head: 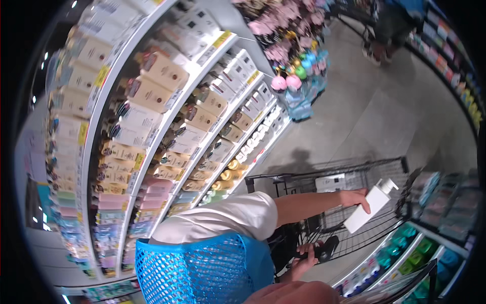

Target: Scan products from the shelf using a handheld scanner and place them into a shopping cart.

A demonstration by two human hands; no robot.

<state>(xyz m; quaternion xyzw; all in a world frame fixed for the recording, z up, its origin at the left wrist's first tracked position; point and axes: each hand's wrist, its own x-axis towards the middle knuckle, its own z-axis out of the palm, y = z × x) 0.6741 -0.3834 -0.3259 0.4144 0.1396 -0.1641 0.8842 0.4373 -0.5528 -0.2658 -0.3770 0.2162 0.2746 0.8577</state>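
My right hand (356,199) is shut around the upper side of a white pump bottle (366,211), tilted above the cart. The bottle's face towards me is plain white. Lower in the view, my left hand (305,255) grips a black handheld device (327,249) beside the cart, its exact kind hard to tell. Beneath both hands is a black wire shopping cart (362,235). A white box (329,183) with dark printing lies in it. My white sleeve (228,218) and blue mesh vest (201,269) fill the lower middle, near bare skin blurred at the bottom edge.
Shelves (104,102) of cream, white and pink bottles (163,72) run along the left. Plush hanging toys (279,26) crowd their far end. A person (391,30) stands farther along the grey floor (364,110). Low shelves (412,243) of green and blue goods border the lower right.
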